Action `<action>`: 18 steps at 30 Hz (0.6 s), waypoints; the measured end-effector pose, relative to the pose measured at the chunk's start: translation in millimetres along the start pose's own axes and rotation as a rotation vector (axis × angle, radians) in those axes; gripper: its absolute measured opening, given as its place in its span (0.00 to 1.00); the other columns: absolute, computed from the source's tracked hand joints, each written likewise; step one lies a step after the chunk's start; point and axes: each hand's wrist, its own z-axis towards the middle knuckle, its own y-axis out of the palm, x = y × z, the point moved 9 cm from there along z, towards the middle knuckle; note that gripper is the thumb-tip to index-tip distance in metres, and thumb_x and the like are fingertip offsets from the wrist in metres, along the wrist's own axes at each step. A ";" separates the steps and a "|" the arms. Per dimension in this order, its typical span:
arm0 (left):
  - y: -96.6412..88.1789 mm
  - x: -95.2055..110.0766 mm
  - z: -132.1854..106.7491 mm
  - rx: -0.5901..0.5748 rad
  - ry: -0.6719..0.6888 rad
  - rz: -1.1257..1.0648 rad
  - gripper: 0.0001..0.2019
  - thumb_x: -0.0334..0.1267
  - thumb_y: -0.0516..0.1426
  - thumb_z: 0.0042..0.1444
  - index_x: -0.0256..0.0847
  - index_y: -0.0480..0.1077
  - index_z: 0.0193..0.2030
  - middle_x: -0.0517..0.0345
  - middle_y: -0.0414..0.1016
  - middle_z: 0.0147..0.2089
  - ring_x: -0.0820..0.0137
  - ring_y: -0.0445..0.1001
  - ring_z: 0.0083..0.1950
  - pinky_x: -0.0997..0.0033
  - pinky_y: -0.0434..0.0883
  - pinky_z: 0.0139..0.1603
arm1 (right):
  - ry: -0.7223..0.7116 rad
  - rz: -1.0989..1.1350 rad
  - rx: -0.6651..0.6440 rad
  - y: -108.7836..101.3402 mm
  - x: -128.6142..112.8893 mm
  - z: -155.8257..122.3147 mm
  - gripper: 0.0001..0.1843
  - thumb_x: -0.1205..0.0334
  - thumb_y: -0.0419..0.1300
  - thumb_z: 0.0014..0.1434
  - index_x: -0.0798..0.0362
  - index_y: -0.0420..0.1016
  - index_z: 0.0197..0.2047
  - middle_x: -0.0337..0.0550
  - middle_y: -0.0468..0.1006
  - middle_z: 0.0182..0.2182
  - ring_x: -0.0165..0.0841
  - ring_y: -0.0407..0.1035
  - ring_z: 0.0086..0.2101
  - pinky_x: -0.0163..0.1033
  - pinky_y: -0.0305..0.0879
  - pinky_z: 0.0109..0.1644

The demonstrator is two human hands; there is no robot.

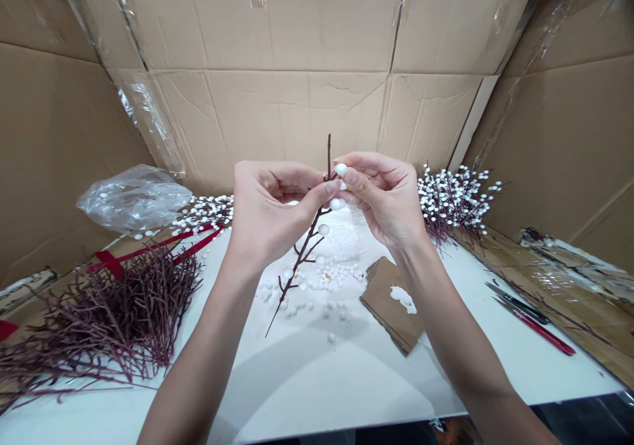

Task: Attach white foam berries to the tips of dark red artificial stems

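Observation:
My left hand (267, 210) and my right hand (381, 197) meet in the air above a white table (317, 379). Between them stands a thin dark red twig (307, 240), dotted with small white foam balls. My left fingers pinch the twig near its top, and part of the stem is hidden there. A white ball (341, 169) sits at my right fingertips, held against the upper twig. Below the hands, loose white foam balls (327, 280) lie scattered. A cardboard scrap (386, 300) with a white glue-like smear lies near my right wrist.
A heap of bare dark red twigs (123, 319) lies at the left, with red ribbon (158, 247) and a plastic bag (133, 197) behind it. Twigs covered in white balls (458, 201) lie at the back right. Dark-bladed scissors (537, 323) lie at the right. Cardboard walls (257, 29) surround the table.

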 end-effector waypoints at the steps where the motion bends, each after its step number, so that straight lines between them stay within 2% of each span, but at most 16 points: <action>1: 0.3 0.8 -0.2 -0.005 0.005 0.004 0.06 0.31 0.66 0.43 0.39 0.74 0.20 0.59 0.78 0.22 0.75 0.72 0.22 0.77 0.70 0.22 | 0.013 -0.004 -0.010 0.0 0.0 0.5 0.08 0.60 0.70 0.47 0.48 0.79 0.33 0.34 0.82 0.30 0.28 0.78 0.31 0.35 0.79 0.36; 11: 3.4 2.6 -2.0 -0.069 -0.002 0.000 0.06 0.33 0.68 0.42 0.38 0.75 0.21 0.59 0.77 0.22 0.75 0.71 0.23 0.78 0.69 0.22 | 0.065 0.052 -0.063 0.6 -0.9 0.2 0.08 0.59 0.71 0.45 0.45 0.81 0.31 0.32 0.82 0.28 0.29 0.78 0.30 0.36 0.79 0.36; 18: 6.2 4.1 -2.0 -0.096 -0.008 -0.013 0.04 0.33 0.66 0.43 0.38 0.76 0.22 0.58 0.78 0.23 0.75 0.73 0.24 0.79 0.70 0.24 | 0.038 0.018 -0.070 -0.4 -5.2 0.0 0.06 0.60 0.71 0.46 0.45 0.81 0.30 0.34 0.83 0.28 0.31 0.78 0.30 0.36 0.79 0.35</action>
